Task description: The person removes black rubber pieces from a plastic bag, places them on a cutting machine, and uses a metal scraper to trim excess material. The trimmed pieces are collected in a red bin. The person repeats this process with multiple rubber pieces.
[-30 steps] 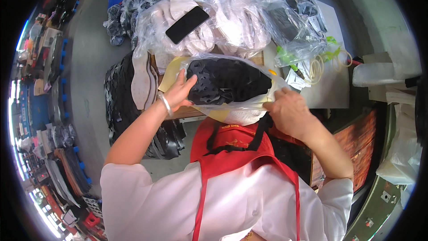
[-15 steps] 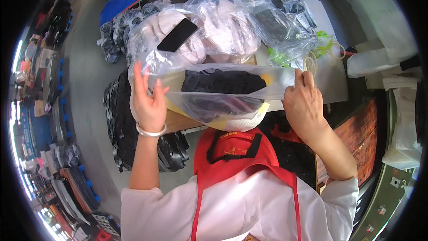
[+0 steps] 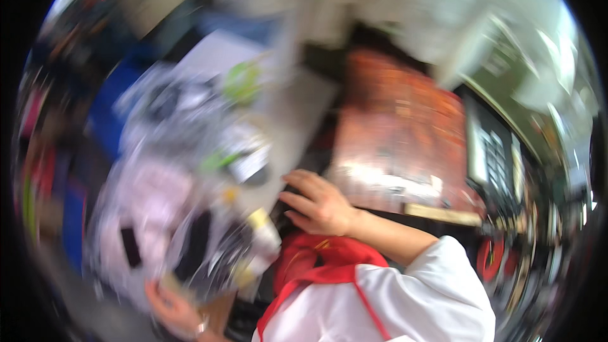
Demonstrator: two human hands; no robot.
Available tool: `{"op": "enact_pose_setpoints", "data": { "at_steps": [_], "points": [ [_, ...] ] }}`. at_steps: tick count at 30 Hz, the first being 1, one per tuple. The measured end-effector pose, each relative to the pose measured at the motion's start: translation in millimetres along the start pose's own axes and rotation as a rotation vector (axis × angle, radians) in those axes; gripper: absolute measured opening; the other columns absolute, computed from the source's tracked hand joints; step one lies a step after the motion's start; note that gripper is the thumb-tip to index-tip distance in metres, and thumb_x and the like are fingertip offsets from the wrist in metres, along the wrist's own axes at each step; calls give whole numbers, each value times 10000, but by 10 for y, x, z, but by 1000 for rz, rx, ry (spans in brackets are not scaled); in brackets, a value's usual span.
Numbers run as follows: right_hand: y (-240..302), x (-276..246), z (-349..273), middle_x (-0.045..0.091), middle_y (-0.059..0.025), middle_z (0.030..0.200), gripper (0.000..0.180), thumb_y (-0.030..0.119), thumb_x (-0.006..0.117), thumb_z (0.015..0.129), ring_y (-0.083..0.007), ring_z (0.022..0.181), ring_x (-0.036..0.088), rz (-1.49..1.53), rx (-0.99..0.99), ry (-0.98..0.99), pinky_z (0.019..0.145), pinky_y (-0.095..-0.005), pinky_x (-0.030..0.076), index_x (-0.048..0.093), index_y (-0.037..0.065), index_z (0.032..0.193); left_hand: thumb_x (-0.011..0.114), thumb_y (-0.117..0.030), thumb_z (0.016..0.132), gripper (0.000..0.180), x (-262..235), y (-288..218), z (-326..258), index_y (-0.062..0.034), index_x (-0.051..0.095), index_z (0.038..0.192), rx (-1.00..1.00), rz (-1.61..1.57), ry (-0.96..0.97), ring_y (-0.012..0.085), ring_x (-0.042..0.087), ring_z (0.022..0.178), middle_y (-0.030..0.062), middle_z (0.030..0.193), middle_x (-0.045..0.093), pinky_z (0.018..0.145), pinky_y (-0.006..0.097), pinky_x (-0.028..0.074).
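Observation:
The whole view is smeared by motion. My right hand [image 3: 316, 206] is over the gap between the table [image 3: 278, 171] and a reddish-brown board, its fingers apart and nothing visible in them. My left hand [image 3: 171, 307], with a pale bangle at the wrist, is at the near edge of the clear plastic bag [image 3: 225, 240]. Its fingers are too blurred to tell whether they grip the plastic. Inside that bag are black flat pieces [image 3: 193, 247]. Beside it, a black phone [image 3: 131, 247] rests on a clear bag of pale pink pieces [image 3: 152, 190].
Another clear bag with dark contents [image 3: 168, 104] is at the far left, near bright green pieces [image 3: 242, 82]. The large reddish-brown board [image 3: 399, 133] stands to the right, with a light strip [image 3: 443, 214] along its near edge. My red apron [image 3: 304, 259] is close to the table.
My view has swung to the right, so the table appears farther left. My right hand has let go of the bag's right end and moved away from it; my left hand remains by its other end.

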State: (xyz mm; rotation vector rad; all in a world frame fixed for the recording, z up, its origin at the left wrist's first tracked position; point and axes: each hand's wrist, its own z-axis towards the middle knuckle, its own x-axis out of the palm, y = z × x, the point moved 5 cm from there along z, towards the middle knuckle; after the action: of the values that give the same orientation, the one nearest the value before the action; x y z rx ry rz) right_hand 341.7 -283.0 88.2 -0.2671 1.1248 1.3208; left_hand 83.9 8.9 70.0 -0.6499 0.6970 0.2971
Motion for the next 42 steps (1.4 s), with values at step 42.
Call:
{"op": "enact_pose_setpoints", "data": {
  "at_steps": [42],
  "points": [
    [-4388, -2861, -2209, 360, -275, 1456, 690, 599, 619, 759, -411, 1380, 305, -330, 725, -28, 1144, -477, 240, 512, 311, 1376, 654, -55, 819, 279, 2296, -5073, -1259, -30, 647, 1097, 654, -234, 784, 352, 580, 1031, 183, 1230, 536, 878, 419, 488]
  ]
}}
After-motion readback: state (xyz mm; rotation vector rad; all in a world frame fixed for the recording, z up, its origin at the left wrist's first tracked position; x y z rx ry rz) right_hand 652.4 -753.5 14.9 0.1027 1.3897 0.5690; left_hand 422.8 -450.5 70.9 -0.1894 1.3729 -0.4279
